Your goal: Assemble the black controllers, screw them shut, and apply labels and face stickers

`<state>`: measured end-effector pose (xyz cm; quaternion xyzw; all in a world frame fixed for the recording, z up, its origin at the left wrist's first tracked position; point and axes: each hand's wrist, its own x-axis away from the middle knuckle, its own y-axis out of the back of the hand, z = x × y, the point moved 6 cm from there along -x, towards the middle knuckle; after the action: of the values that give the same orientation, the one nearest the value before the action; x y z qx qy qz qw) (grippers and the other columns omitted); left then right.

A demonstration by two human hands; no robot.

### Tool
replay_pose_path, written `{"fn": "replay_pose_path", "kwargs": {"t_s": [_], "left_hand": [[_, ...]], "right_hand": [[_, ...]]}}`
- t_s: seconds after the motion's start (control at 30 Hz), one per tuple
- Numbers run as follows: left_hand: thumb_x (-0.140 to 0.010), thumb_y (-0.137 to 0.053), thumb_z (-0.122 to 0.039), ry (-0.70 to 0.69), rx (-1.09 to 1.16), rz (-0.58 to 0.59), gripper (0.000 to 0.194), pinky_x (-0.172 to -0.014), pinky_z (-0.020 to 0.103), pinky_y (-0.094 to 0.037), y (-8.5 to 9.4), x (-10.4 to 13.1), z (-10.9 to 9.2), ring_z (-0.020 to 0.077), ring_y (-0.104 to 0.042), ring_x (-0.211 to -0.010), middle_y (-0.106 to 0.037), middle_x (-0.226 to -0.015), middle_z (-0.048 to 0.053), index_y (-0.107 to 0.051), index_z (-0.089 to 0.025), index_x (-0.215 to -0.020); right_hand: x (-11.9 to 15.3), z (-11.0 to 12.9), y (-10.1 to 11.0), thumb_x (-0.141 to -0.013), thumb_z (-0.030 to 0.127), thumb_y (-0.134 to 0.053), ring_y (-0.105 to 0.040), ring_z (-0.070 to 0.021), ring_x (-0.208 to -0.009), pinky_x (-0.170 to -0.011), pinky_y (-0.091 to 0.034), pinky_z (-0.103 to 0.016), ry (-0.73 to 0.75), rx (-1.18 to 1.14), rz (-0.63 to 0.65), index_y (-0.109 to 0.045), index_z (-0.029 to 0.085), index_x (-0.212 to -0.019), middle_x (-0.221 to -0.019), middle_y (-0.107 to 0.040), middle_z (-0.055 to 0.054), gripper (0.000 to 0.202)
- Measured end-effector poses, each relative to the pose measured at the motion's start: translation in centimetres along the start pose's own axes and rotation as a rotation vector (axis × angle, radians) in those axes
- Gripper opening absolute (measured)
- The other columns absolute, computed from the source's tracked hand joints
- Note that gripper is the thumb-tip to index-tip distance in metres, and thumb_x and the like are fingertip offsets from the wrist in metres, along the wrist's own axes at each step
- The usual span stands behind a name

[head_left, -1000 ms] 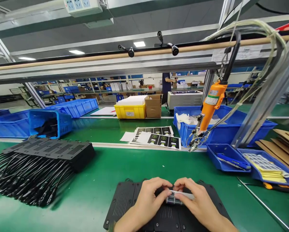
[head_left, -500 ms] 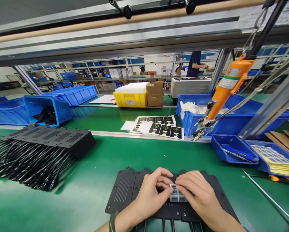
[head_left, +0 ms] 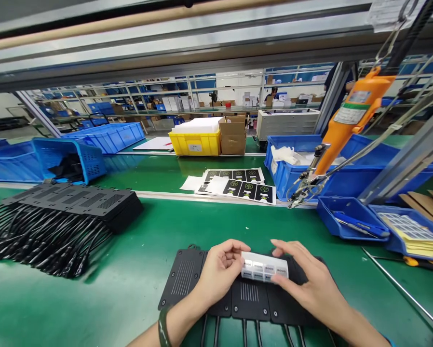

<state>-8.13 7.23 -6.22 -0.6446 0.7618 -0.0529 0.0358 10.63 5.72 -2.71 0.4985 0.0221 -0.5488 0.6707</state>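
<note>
My left hand (head_left: pixel 219 272) pinches the left end of a small sheet of white stickers (head_left: pixel 264 260) printed with dark lettering. The sheet sits just above a row of flat black boxes (head_left: pixel 181 277) with slotted lids, screws and cables running toward me. At the sheet's right end my right hand (head_left: pixel 307 280) is spread, thumb at the lower edge and fingers apart from it. Both hands cover parts of the boxes.
Black boxes with bundled cables (head_left: pixel 75 205) stand on the left. An orange electric screwdriver (head_left: pixel 352 123) hangs at right, above blue bins (head_left: pixel 350 219). Printed label sheets (head_left: pixel 238 185) lie beyond my hands. A metal rod (head_left: pixel 400 286) lies at right.
The sticker sheet now shows more of its face, with its printed rows turned toward me. My right hand has opened and moved right, away from my left hand. The view has shifted slightly.
</note>
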Motion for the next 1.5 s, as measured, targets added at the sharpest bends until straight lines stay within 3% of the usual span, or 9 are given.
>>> {"fn": "replay_pose_path", "kwargs": {"t_s": [0.2, 0.3, 0.43, 0.53, 0.87, 1.0, 1.17, 1.33, 1.5], "left_hand": [[-0.079, -0.075, -0.024, -0.284, -0.275, 0.113, 0.025, -0.073, 0.025, -0.048, -0.7, 0.9, -1.9, 0.0173, -0.063, -0.087, -0.068, -0.103, 0.007, -0.075, -0.019, -0.103], [-0.079, -0.077, -0.018, -0.406, -0.443, 0.139, 0.023, -0.079, 0.025, -0.048, -1.2, 1.4, -2.5, 0.0177, -0.066, -0.089, -0.073, -0.096, 0.005, -0.076, -0.02, -0.102], [-0.085, -0.07, -0.013, -0.387, -0.481, 0.083, 0.014, -0.072, 0.022, -0.048, -1.0, 1.4, -2.4, 0.0144, -0.067, -0.077, -0.075, -0.085, 0.002, -0.077, -0.02, -0.095], [-0.084, -0.07, -0.014, -0.377, -0.488, 0.052, 0.014, -0.073, 0.022, -0.048, -0.8, 1.4, -2.6, 0.0145, -0.068, -0.078, -0.075, -0.085, 0.001, -0.077, -0.021, -0.093], [-0.083, -0.07, -0.023, -0.242, -0.531, -0.007, 0.012, -0.066, 0.023, -0.05, 0.0, 0.9, -1.3, 0.0162, -0.069, -0.072, -0.077, -0.085, 0.001, -0.077, -0.021, -0.092], [-0.087, -0.067, -0.025, -0.291, -0.685, -0.023, 0.017, -0.073, 0.028, -0.056, 1.1, 0.2, -1.8, 0.0193, -0.071, -0.083, -0.076, -0.095, 0.004, -0.074, -0.021, -0.102], [-0.083, -0.075, -0.029, -0.628, -1.412, -0.008, 0.042, -0.102, 0.057, -0.046, -0.4, 1.6, -5.3, 0.0362, -0.055, -0.123, -0.06, -0.134, 0.018, -0.064, -0.016, -0.122], [-0.091, -0.062, -0.044, -0.708, -1.602, 0.239, 0.042, -0.105, 0.053, -0.044, -3.3, 7.3, -4.3, 0.0326, -0.062, -0.115, -0.067, -0.124, 0.015, -0.064, -0.015, -0.121], [-0.096, -0.049, -0.055, -0.793, -1.513, 0.233, 0.053, -0.108, 0.044, -0.043, -5.7, 11.6, -1.4, 0.0289, -0.06, -0.12, -0.068, -0.125, 0.014, -0.063, -0.011, -0.124]], "right_hand": [[0.7, -0.6, -0.3, -0.092, 0.02, -0.062, -0.065, -0.0108, -0.08, -0.077, -0.05, -0.021, -0.054, -0.039, -0.031, -0.055, 0.031, -0.124, -0.083, -0.068, 0.006, 0.034], [0.8, -0.6, -0.6, -0.093, 0.022, -0.062, -0.065, -0.01, -0.075, -0.074, -0.051, -0.019, -0.062, -0.055, -0.022, -0.056, 0.032, -0.124, -0.077, -0.067, 0.008, 0.033], [0.8, -0.2, -0.5, -0.097, 0.029, -0.056, -0.066, -0.0088, -0.068, -0.073, -0.052, -0.019, 0.008, -0.042, -0.027, -0.048, 0.034, -0.136, -0.073, -0.069, 0.01, 0.04], [0.7, -0.1, -0.3, -0.097, 0.034, -0.056, -0.069, -0.0113, -0.088, -0.085, -0.052, -0.022, 0.021, -0.033, -0.012, -0.04, 0.03, -0.145, -0.095, -0.075, 0.005, 0.051], [0.4, 2.1, 0.9, -0.087, 0.0, -0.06, -0.063, -0.0145, -0.078, -0.077, -0.048, -0.033, 0.264, 0.046, -0.107, -0.056, 0.021, -0.128, -0.085, -0.07, -0.001, 0.045], [0.5, 0.9, 1.4, -0.091, 0.015, -0.059, -0.064, -0.0128, -0.075, -0.072, -0.049, -0.028, -0.111, -0.124, -0.025, -0.055, 0.026, -0.124, -0.082, -0.07, 0.003, 0.035], [4.1, -1.3, -0.7, -0.088, 0.025, -0.054, -0.057, -0.0125, -0.06, -0.053, -0.042, -0.024, -0.602, -0.326, 0.376, -0.055, 0.022, -0.112, -0.071, -0.067, 0.004, 0.024], [6.3, -2.1, -0.9, -0.088, 0.022, -0.052, -0.057, -0.0125, -0.058, -0.053, -0.038, -0.025, -0.622, -0.223, 0.393, -0.05, 0.024, -0.114, -0.073, -0.069, 0.004, 0.026], [6.4, -2.0, -0.8, -0.088, 0.025, -0.051, -0.055, -0.0121, -0.053, -0.052, -0.039, -0.025, -0.589, -0.163, 0.361, -0.049, 0.025, -0.112, -0.072, -0.07, 0.006, 0.024]]}}
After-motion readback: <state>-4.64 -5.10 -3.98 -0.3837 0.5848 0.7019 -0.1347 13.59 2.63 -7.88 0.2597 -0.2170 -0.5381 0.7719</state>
